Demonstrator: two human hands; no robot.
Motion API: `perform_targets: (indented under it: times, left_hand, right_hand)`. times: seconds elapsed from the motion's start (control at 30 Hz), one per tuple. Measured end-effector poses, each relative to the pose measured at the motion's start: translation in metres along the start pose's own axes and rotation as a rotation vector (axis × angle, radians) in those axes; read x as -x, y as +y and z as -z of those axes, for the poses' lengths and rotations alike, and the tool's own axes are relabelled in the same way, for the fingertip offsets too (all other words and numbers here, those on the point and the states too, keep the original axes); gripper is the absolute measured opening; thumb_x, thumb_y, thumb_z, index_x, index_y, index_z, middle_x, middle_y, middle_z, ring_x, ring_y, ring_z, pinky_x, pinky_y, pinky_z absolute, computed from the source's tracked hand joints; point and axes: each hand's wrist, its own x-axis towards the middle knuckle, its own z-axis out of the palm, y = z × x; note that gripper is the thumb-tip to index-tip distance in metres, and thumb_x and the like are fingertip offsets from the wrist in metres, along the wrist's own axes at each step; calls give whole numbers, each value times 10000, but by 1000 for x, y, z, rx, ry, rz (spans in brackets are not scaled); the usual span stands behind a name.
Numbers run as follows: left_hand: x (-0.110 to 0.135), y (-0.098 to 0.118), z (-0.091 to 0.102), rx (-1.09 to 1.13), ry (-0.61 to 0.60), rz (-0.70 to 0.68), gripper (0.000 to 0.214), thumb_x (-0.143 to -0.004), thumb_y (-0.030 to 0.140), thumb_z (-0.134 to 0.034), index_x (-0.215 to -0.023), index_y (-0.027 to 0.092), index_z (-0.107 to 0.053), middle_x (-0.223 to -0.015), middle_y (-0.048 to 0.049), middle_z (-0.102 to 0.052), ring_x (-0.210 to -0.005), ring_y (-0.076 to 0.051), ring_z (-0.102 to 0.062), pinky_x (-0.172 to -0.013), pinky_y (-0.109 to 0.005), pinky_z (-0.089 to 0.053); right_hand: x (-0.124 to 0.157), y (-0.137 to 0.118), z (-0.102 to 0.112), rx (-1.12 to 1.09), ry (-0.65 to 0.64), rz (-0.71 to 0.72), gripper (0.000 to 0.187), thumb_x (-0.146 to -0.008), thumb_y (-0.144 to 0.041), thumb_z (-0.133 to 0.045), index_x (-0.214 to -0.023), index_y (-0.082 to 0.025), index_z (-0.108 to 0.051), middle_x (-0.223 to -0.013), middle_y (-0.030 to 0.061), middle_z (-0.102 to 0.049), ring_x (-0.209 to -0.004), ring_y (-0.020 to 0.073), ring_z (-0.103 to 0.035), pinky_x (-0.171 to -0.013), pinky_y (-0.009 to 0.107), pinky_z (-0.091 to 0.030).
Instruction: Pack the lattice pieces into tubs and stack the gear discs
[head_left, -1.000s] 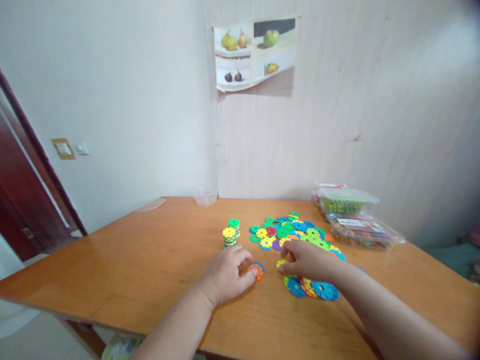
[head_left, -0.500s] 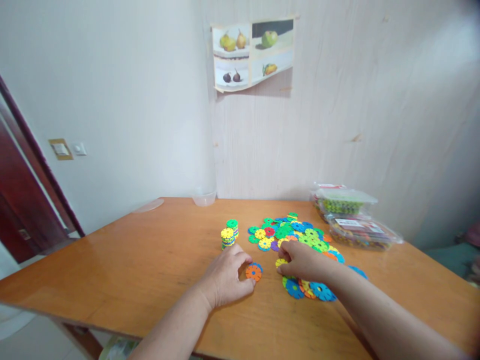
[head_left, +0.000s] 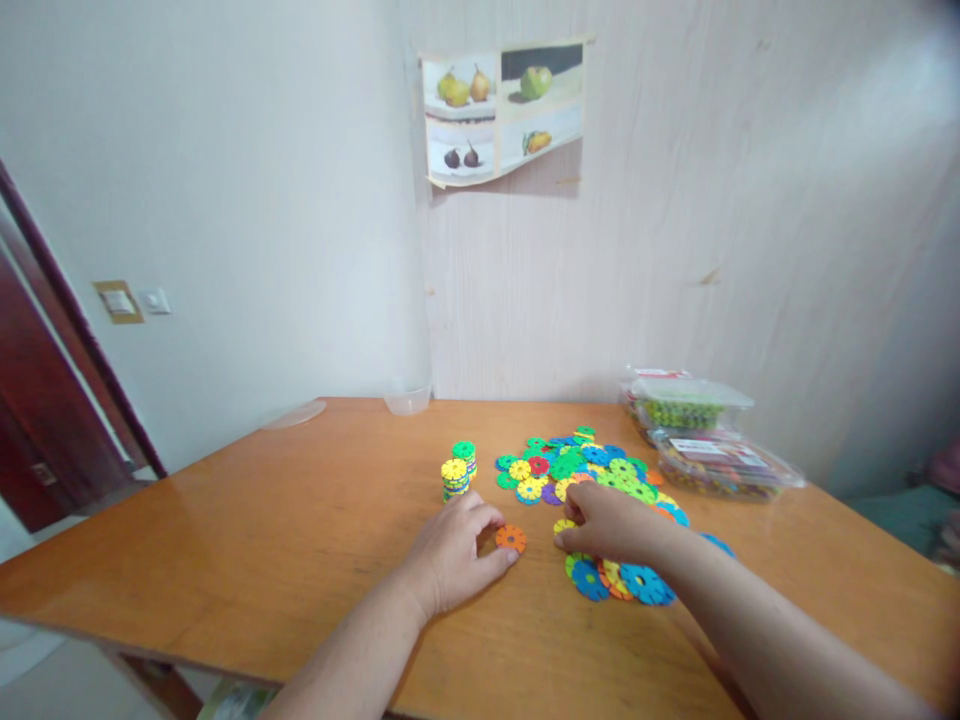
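My left hand (head_left: 459, 552) rests on the table with thumb and forefinger curved around an orange notched plastic disc (head_left: 511, 538), touching its rim. My right hand (head_left: 611, 522) is at the near left of the disc pile, fingers curled. A yellow notched disc (head_left: 564, 526) shows between its thumb and forefinger, partly hidden by the hand. Beyond my left hand stand two short disc stacks, one topped by a yellow disc (head_left: 454, 469), the other by a green disc (head_left: 463, 450). Several loose discs, such as a blue one (head_left: 589, 579), lie under and around my right hand.
Clear plastic boxes (head_left: 731, 465) of small coloured pieces stand at the right rear of the wooden table (head_left: 285, 520). At the back are a clear tub (head_left: 408, 397) and a flat clear lid (head_left: 295, 413). A fruit poster (head_left: 502, 115) hangs on the wall.
A blue disc edge that showed beneath the orange disc is now out of sight, and the orange disc sits slightly farther right and back. My right hand has barely moved.
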Motion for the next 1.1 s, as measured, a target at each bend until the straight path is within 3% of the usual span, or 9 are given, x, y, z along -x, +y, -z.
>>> perform_targets:
  times: [0.2,0.33,0.47,0.57,0.67,0.87,1.1]
  left_hand:
    - [0,-3,-4,-16,6,7,197,-791,384,-657,-915,232,-666,-927,-45,-600,-895,-198,-566,-761,-295,-446]
    - [-1,-4,-4,-12,6,6,208,-798,399,-653,-918,230,-665,-925,-47,-603,-889,-198,-569,-761,-294,-446]
    - [-1,-3,-3,2,5,4,227,-806,426,-649,-911,226,-671,-910,-47,-608,-868,-192,-571,-749,-294,-445]
    - [-2,-3,-3,10,2,0,223,-803,427,-654,-893,224,-678,-901,-45,-609,-854,-188,-570,-734,-292,-440]
    - [-2,-5,-4,20,6,-4,222,-794,421,-666,-890,222,-682,-899,-45,-610,-853,-187,-569,-733,-290,-440]
    - [-3,-8,-5,31,-5,-4,212,-758,387,-700,-887,220,-674,-900,-36,-606,-859,-186,-567,-741,-283,-442]
    - [-2,-4,-1,50,-32,40,274,-733,427,-726,-907,223,-670,-931,-34,-601,-876,-192,-568,-742,-284,-439]
  right_hand:
    - [-5,6,-5,-60,-31,-19,236,-659,-369,-694,-752,-212,-544,-725,-2,-606,-632,146,-528,-509,249,-281]
    - [-11,8,-13,-184,28,44,244,-643,-316,-693,-756,-206,-508,-697,-24,-566,-618,127,-493,-507,232,-302]
    - [-9,-5,-10,-480,47,64,103,-700,-230,-588,-776,-195,-528,-640,-45,-534,-567,98,-469,-497,210,-319]
    - [-4,-19,-9,-780,-21,11,97,-745,-268,-552,-812,-201,-531,-561,-62,-530,-482,93,-472,-454,200,-330]
    - [-2,-28,-15,-927,-77,-23,109,-760,-286,-560,-822,-209,-514,-525,-67,-563,-432,91,-493,-436,192,-366]
    - [-6,-35,-31,-923,-141,-34,95,-750,-180,-548,-844,-198,-550,-592,-35,-651,-448,80,-559,-450,169,-435]
    - [-2,-38,-27,-870,-163,-45,107,-746,-155,-547,-838,-194,-584,-650,-14,-676,-458,81,-550,-469,188,-431]
